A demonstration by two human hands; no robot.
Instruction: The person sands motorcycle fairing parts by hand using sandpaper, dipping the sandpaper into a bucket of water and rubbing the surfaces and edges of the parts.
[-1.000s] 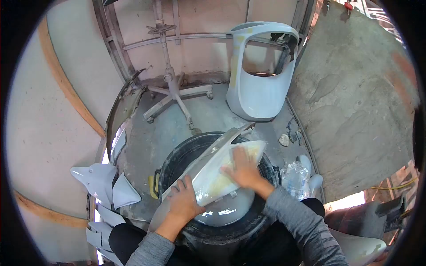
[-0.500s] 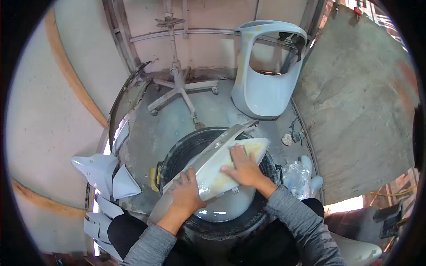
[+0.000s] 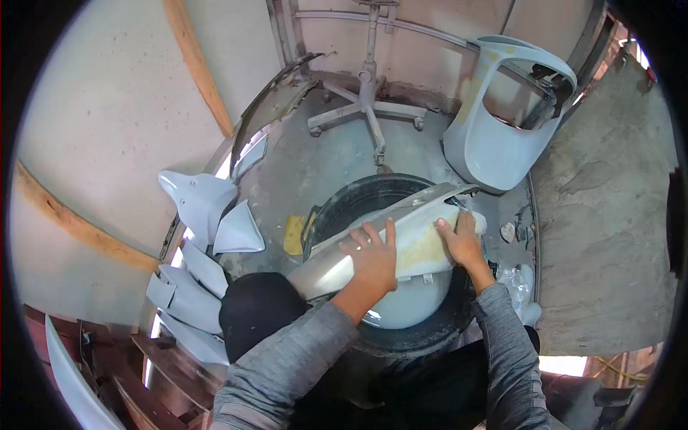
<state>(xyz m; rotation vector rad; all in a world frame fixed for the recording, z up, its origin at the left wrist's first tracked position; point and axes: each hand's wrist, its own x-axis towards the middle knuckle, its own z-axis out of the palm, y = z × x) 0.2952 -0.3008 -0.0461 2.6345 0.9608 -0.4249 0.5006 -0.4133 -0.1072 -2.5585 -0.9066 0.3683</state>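
Observation:
A long white and grey panel (image 3: 419,247) with yellowish patches lies slanted over a round black tub (image 3: 358,188). Cloudy whitish water (image 3: 405,304) shows in the tub below the panel. My left hand (image 3: 373,259) rests on the panel's middle with its fingers spread. Near the panel's right end is my right hand (image 3: 462,242), thumb apart from the other fingers, lying against the surface. Part of the panel is hidden under my hands.
White curved parts (image 3: 203,203) and more pale pieces (image 3: 188,297) stand at the left. A yellow object (image 3: 293,235) is beside the tub. Behind are a wheeled stand (image 3: 368,97) and a large white shell (image 3: 494,147). Clear plastic (image 3: 514,285) lies to the right.
The view has turned left, so the scene sits further right. My left hand has moved up along the panel, and my right hand has shifted to its far right end. The panel lies flatter.

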